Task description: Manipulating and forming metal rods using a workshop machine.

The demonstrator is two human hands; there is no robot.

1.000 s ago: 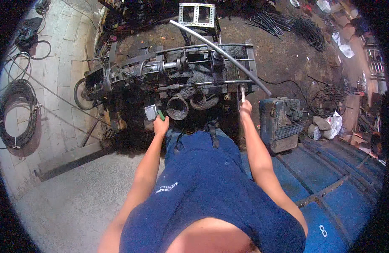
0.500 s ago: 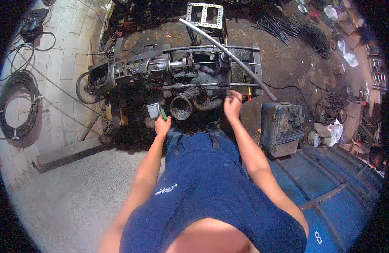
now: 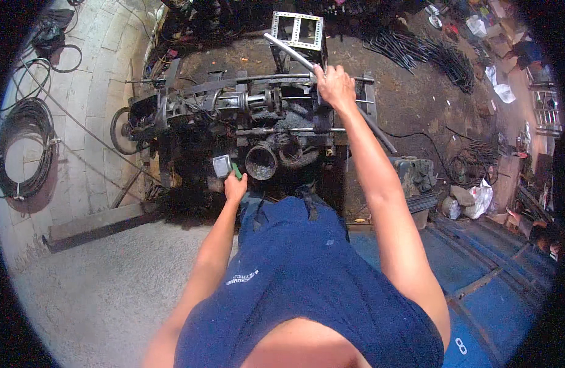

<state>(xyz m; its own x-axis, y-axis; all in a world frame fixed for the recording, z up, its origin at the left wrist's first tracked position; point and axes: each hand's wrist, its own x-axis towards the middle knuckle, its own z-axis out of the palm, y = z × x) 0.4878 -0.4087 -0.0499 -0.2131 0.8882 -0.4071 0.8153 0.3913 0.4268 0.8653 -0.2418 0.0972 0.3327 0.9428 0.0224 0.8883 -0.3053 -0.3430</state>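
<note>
The right arm is stretched far forward over the dark machine (image 3: 258, 122), and the right hand (image 3: 335, 87) is closed around a long grey metal pipe (image 3: 380, 132) that slants from far left to near right across the machine. The left arm is bent nearer in, the left hand (image 3: 235, 186) gripping a green-handled tool (image 3: 223, 165) beside a round, dark-mouthed can (image 3: 261, 162), whose contents cannot be made out.

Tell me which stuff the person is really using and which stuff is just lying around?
In use:
right hand gripping the long metal pipe
left hand on the green-handled tool
dark greasy machine

Lying about:
coiled black cable
bundle of bent rods
white bags
grey metal box
</note>
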